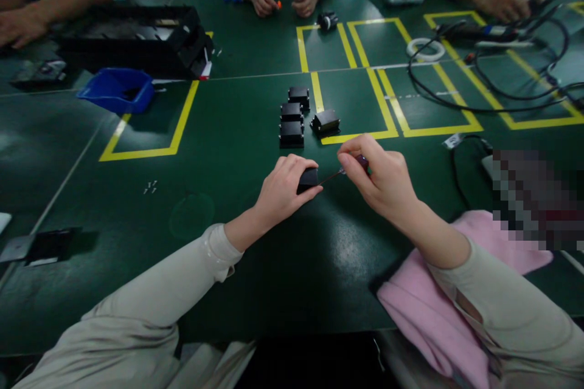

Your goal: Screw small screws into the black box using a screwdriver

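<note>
My left hand is closed around a small black box, held low over the green table. In my right hand is a screwdriver with a dark reddish handle, gripped between thumb and fingers. Its thin shaft points left, and the tip meets the right end of the box, where a screw is too small to make out. Just beyond my hands, several similar black boxes stand in a short column, with another black box set at an angle to their right. A few small screws lie to the left.
A blue bin and a black crate stand at the back left. Black cables and a white ring lie at the right. A pink cloth sits under my right forearm. Co-workers' hands are across the table.
</note>
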The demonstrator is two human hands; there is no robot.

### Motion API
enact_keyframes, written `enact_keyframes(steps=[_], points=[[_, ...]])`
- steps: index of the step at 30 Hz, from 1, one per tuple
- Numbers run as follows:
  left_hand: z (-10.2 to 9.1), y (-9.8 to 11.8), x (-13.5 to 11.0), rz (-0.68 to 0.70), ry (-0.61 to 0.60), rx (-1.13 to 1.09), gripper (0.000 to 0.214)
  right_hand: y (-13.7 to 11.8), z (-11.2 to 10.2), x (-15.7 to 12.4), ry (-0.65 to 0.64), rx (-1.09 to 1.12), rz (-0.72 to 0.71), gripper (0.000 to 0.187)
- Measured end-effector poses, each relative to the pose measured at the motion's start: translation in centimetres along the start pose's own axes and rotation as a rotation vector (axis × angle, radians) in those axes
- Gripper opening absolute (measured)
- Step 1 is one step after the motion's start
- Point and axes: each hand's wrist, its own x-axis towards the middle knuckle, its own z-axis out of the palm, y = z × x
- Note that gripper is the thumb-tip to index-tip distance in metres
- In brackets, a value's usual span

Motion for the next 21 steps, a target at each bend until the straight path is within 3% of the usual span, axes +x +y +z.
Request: enact_keyframes(steps=[11,21], points=[[0.03,-0.14,-0.03,-0.011,-0.004,-0.001,0.038,-0.13,-0.07,0.07,-0.020,-0.025,-0.041,0.017],[-0.14,0.05,0.09,-0.030,-0.017,-0.007,0.036,-0.21,0.03,-0.02,-0.046,0.004,0.051,0.018]])
